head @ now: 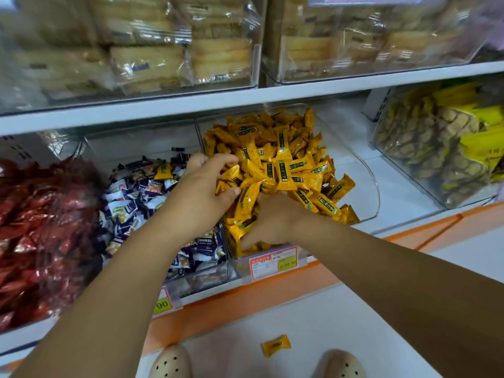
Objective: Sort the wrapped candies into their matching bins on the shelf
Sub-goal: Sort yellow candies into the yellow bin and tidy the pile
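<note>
A clear bin [365, 170] on the lower shelf is heaped with yellow wrapped candies [283, 159]. My left hand [203, 186] reaches into the heap's left side, fingers curled round several yellow candies. My right hand [272, 216] is pushed into the front of the same heap, its fingers buried among the wrappers. To the left, a bin of purple-and-white candies [136, 197] holds one stray yellow candy [163, 171] on top. One yellow candy [276, 345] lies on the floor between my shoes.
A bin of red wrapped candies [41, 227] stands at far left. At right is a clear bin of yellow-packed snacks [436, 148]. The upper shelf [191, 102] carries boxes of pale biscuits. Price tags [272, 261] hang on the bin fronts above the orange shelf edge [245, 296].
</note>
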A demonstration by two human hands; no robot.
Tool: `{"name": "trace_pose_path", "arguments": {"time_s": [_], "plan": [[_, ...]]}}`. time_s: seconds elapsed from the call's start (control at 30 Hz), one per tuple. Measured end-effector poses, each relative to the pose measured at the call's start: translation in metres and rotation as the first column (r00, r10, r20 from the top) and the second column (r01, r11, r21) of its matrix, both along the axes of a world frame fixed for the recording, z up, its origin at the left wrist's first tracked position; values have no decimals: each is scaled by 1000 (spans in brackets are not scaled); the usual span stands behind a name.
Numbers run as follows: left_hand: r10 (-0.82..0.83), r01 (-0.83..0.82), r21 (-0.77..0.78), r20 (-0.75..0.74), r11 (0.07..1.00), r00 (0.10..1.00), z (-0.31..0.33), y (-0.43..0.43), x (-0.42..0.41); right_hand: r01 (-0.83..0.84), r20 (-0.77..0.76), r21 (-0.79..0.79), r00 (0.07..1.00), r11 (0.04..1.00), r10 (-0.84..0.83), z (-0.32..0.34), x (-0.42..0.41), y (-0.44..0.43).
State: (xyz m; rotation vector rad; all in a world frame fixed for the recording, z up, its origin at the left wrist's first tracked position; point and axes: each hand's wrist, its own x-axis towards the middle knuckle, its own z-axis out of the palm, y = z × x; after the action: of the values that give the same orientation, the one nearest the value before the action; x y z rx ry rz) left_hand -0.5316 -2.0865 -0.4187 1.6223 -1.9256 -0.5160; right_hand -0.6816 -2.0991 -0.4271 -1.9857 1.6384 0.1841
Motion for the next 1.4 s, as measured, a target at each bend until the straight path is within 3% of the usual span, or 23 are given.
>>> {"name": "trace_pose_path", "arguments": {"time_s": [0.1,0.37,0.5,0.63,0.9,1.03,1.2,1.33,1.4], "plan": [[-4,4,0,-14,1000,1000,-1,0,1,113,196,-76,976,991,-96,4,-16,-3],[-60,62,42,-55,997,997,2,0,8,217,261,53,939,975,-224,19,-34,-24],[-80,84,72,-48,994,996,3,0,12,273,368,94,884,957,-288,42,-44,-33],[-85,89,87,-46,992,995,5,0,13,330,351,174,860,928,-372,65,-51,-46],[-88,90,83,-34,992,996,6,0,14,349,249,186,887,918,-388,91,-57,-64],[-71,71,-8,-4,997,997,7,1,9,340,234,212,893,916,-386,93,-50,-71],[-2,1,-149,-3,989,1000,12,-5,3,259,283,219,906,941,-315,94,-25,-74],[31,-32,-162,-4,986,999,14,-9,-6,197,323,114,920,974,-224,87,-1,-75],[46,-43,-150,21,988,999,12,-10,-8,136,354,176,915,975,-192,87,2,-74]]}}
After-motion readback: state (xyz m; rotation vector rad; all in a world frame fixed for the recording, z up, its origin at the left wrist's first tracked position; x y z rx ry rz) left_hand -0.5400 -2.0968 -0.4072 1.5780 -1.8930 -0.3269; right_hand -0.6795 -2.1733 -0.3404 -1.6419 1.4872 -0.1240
